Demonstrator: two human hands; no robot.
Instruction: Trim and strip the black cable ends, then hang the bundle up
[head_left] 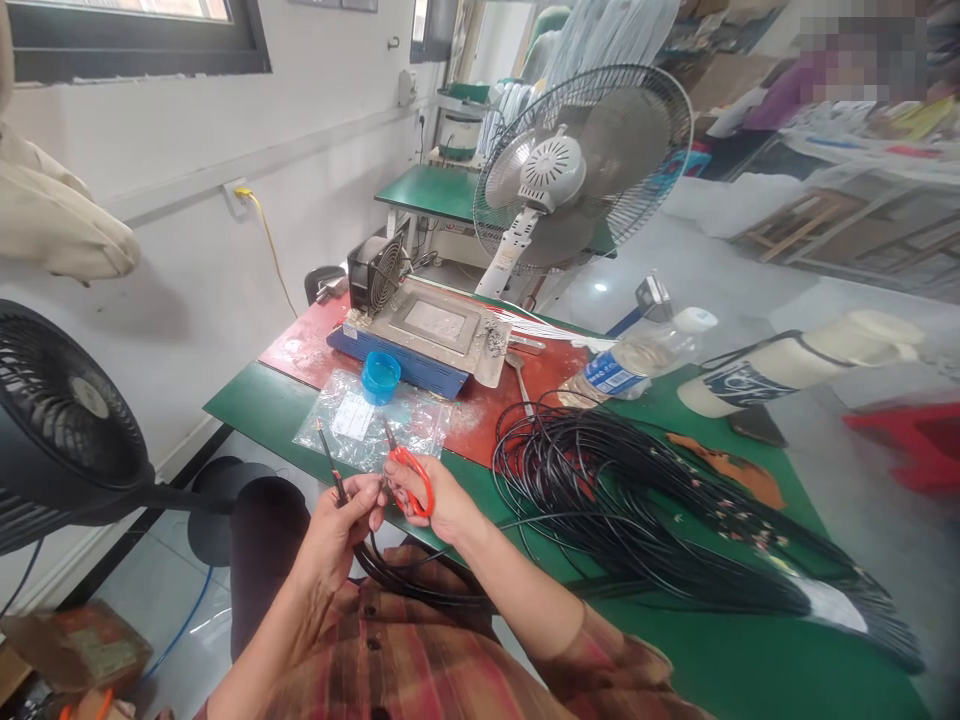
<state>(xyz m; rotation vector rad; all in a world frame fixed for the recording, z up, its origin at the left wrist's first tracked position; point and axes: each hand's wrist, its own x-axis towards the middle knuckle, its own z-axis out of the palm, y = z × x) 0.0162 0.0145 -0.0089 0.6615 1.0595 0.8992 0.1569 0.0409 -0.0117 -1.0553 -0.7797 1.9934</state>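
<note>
My left hand (341, 520) is closed round a black cable (331, 462), whose stripped end with a coppery tip points up and to the left. In my right hand (442, 495) is a pair of scissors (411, 470) with red-orange handles, blades pointing up. Both hands nearly meet at the fingertips, and what lies between those fingertips is too small to make out. More lengths of black cable hang below the hands across my lap. Just beyond them lies a clear plastic bag (352, 418) with a white label, and a blue round container (380, 378) stands by it.
A blue solder pot-like heater (420, 340) with a small black fan (377, 273) stands at the table's back. Right of my hands sprawls a big bundle of black cables (600, 480). Farther right are a water bottle (622, 370) and a white tumbler (780, 370). Fans (75, 410) flank the table.
</note>
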